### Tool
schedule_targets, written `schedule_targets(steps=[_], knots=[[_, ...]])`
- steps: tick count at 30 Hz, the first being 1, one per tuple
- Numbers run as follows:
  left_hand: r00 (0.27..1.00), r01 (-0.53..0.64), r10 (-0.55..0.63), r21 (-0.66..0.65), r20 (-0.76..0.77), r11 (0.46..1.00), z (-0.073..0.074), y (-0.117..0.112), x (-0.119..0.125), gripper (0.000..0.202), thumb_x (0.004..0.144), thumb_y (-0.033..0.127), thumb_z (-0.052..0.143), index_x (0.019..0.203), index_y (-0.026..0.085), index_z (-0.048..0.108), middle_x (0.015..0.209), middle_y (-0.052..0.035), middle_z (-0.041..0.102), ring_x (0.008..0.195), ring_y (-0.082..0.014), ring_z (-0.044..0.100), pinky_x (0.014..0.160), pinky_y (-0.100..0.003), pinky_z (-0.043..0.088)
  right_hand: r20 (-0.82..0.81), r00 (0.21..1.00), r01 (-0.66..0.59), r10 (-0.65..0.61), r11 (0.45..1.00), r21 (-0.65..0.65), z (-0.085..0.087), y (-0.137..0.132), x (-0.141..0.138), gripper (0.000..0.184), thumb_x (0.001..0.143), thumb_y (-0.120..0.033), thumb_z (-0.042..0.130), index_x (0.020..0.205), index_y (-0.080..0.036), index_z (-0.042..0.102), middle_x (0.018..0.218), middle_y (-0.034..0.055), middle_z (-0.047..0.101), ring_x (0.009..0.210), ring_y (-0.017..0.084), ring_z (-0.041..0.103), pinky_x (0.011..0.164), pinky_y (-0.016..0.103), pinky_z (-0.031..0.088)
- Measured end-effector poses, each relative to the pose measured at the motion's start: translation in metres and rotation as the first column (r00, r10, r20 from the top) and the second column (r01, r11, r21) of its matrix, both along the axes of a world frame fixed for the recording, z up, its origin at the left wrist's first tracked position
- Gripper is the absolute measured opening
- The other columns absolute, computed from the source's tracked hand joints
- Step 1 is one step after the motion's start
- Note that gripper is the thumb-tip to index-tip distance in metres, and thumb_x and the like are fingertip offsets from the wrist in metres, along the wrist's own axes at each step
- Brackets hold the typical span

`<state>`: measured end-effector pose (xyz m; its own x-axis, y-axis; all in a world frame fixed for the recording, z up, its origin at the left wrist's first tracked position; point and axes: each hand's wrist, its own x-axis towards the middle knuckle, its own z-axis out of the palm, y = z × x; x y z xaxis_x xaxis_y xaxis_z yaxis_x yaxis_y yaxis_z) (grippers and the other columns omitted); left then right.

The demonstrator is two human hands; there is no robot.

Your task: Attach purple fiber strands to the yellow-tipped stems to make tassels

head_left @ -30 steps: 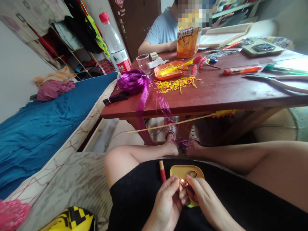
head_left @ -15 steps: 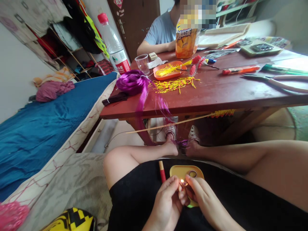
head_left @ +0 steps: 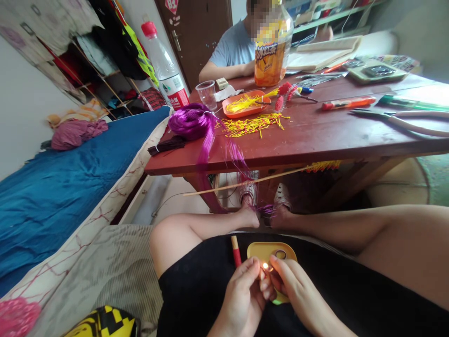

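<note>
Over my lap, my left hand (head_left: 245,290) and my right hand (head_left: 294,285) meet with closed fingers. A small bright flame (head_left: 265,265) burns between the fingertips. Each hand pinches something small; the fingers hide most of it, and I cannot make out what either holds. Just behind the hands a yellow tray (head_left: 257,248) rests on my black clothing, with a thin dark ring (head_left: 280,254) in it. Left of the tray lies a short stick with a red lower part (head_left: 236,255). A bit of green (head_left: 278,299) shows beneath the hands.
Ahead, a red-brown table (head_left: 308,135) carries purple thread (head_left: 192,121), an orange dish (head_left: 238,111), yellow stems (head_left: 249,125), pliers (head_left: 396,119) and bottles. A thin wooden stick (head_left: 242,184) spans below its edge. A person in a blue shirt (head_left: 229,47) sits across. A bed (head_left: 87,159) stands left.
The flame looks slightly brighter and larger. My hands have hardly moved. Across the table, the person's head has shifted to the left, and a raised hand shows at the right.
</note>
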<state>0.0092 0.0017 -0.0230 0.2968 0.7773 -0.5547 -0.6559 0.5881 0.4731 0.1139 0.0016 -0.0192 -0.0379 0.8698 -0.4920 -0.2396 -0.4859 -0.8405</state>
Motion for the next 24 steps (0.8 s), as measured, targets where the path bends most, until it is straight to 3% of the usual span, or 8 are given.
schedule_targets(steps=[24], knots=[[0.999,0.0,0.0,-0.003,0.039,1.0,-0.0029,0.0007,0.0014,0.034,0.062,0.031,0.076,0.056,0.014,0.047,0.043,0.0045,0.046,0.041,-0.0062,0.04,0.048,-0.021,0.026,-0.044,0.998,0.049,-0.05,0.998,-0.03,-0.0014,-0.0019,-0.0029,0.051,0.063,-0.066,0.057,0.048,-0.019,0.044,0.044,-0.0035,0.047,0.043,0.012,0.046,0.045,0.023,0.038]])
